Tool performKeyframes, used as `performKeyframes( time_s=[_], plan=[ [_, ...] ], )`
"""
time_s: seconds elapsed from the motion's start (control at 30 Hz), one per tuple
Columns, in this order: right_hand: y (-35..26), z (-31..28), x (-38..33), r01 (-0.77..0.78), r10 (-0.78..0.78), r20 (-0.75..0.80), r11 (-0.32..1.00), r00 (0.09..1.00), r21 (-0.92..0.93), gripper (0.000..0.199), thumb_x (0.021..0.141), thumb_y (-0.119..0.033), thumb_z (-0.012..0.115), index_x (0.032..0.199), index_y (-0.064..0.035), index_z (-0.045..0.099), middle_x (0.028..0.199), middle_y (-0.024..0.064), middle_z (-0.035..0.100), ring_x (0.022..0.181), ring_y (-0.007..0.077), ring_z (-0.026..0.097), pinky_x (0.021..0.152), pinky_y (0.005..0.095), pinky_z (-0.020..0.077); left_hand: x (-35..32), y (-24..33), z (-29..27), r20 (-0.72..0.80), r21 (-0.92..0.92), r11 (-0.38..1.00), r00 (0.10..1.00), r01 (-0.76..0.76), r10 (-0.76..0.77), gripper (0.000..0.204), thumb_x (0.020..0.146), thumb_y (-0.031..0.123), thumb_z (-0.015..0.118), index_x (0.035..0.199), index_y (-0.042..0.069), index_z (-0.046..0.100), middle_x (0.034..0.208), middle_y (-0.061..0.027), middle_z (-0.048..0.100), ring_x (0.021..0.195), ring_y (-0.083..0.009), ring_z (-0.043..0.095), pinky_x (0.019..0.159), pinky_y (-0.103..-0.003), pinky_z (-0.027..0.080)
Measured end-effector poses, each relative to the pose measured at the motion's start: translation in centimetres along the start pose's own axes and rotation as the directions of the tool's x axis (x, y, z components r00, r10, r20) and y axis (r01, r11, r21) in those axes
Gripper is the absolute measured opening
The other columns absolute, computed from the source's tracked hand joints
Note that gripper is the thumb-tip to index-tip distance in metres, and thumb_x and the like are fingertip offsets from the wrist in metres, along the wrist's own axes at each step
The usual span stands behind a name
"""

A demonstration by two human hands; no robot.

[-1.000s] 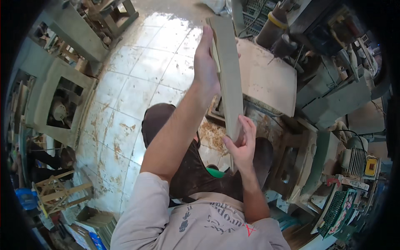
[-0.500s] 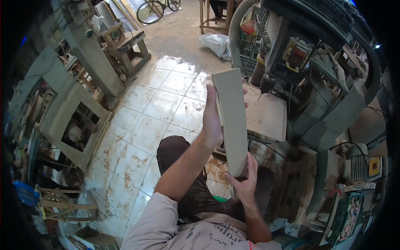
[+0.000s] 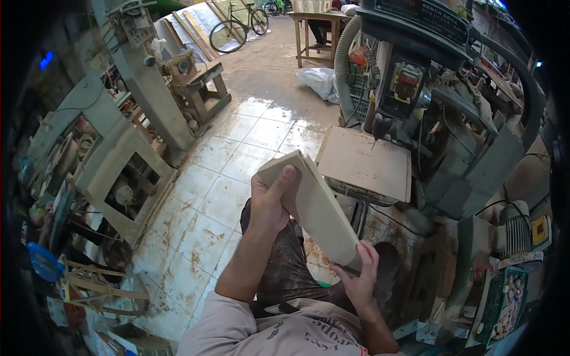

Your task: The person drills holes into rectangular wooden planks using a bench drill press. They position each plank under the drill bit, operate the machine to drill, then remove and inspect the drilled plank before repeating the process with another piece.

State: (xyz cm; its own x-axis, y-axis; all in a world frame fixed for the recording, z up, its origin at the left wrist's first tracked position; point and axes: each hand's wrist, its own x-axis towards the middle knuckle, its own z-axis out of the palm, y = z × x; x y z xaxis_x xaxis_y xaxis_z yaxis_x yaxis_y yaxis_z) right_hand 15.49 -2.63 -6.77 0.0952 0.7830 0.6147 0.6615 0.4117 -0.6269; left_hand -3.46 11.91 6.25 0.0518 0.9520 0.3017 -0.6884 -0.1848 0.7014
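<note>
Centre of frame: pale wooden board (image 3: 314, 204), tilted, far end raised toward upper left, near end lower right. Left hand (image 3: 268, 202) wrapped around far end, thumb over top edge, fingers closed on board. Right hand (image 3: 356, 276) at near end, fingers curled around lower corner. Just beyond board, upper right of centre: flat drill-press table (image 3: 368, 163) beneath bench drill (image 3: 409, 71). Stained tiled floor (image 3: 219, 196) at left; bicycle (image 3: 240, 26) at top.

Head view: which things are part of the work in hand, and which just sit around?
In hand:
- wooden board
- left hand at its top end
- right hand at its bottom end

Lying about:
- drill press table
- bicycle
- white sack
</note>
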Motion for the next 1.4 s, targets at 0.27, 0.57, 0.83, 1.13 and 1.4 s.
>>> performKeyframes(
  time_s=[0.27,0.57,0.83,1.13,1.4],
  plan=[
    [-2.9,-1.2,1.6,-0.305,0.211,0.232,0.791,0.95,0.531,0.037,0.091,-0.012,0.063,0.122,0.007,0.054,0.109,0.0167,0.063,0.101,0.0171,0.06,0.086,0.0309,0.0488,-2.6,2.0,0.2,0.207,-0.001,1.0,0.978,0.014,-0.013,0.025,0.084,0.015,0.072,0.098,-0.002,0.062,0.088,-0.0083,0.067,0.078,-0.014,0.064,0.069,-0.028,0.053],
    [-3.3,-0.9,1.5,-0.273,0.244,0.125,0.812,0.962,0.516,0.023,0.09,-0.01,0.064,0.108,0.0031,0.061,0.091,0.0095,0.067,0.083,0.011,0.062,0.073,0.0263,0.0501,-2.5,2.1,1.3,0.204,0.031,0.999,0.979,0.008,-0.014,0.026,0.085,0.018,0.071,0.099,-0.002,0.061,0.09,-0.0094,0.067,0.079,-0.0158,0.065,0.069,-0.03,0.054],
    [-3.4,-4.5,3.2,-0.338,0.235,0.31,0.88,0.921,0.335,0.02,0.088,-0.009,0.065,0.104,0.0016,0.063,0.085,0.0095,0.07,0.079,0.0089,0.064,0.068,0.025,0.0504,0.5,4.8,-1.4,0.093,-0.15,0.976,0.98,-0.158,0.173,0.039,0.098,0.039,0.049,0.118,0.007,0.057,0.095,-0.0103,0.065,0.083,-0.0202,0.066,0.068,-0.034,0.057],
    [-4.3,-3.6,3.2,-0.171,0.143,0.12,0.945,0.982,0.278,0.02,0.089,-0.013,0.064,0.102,0.0017,0.064,0.083,0.0125,0.069,0.074,0.0154,0.067,0.065,0.0272,0.0513,1.7,4.5,-4.0,0.173,-0.282,0.948,0.964,-0.149,0.203,0.042,0.096,0.038,0.053,0.123,0.005,0.053,0.107,-0.0121,0.065,0.097,-0.0225,0.065,0.077,-0.035,0.059],
    [-3.4,-2.7,4.4,-0.525,0.404,0.336,0.689,0.851,0.5,0.024,0.093,-0.017,0.061,0.109,0.0021,0.063,0.083,0.0045,0.067,0.07,0.0054,0.056,0.064,0.0225,0.0466,-4.6,-4.5,0.4,0.364,-0.068,0.96,0.903,0.272,-0.23,0.059,0.091,0.025,0.062,0.137,0.001,0.035,0.139,-0.0156,0.041,0.124,-0.0326,0.048,0.093,-0.054,0.05]
  ],
)
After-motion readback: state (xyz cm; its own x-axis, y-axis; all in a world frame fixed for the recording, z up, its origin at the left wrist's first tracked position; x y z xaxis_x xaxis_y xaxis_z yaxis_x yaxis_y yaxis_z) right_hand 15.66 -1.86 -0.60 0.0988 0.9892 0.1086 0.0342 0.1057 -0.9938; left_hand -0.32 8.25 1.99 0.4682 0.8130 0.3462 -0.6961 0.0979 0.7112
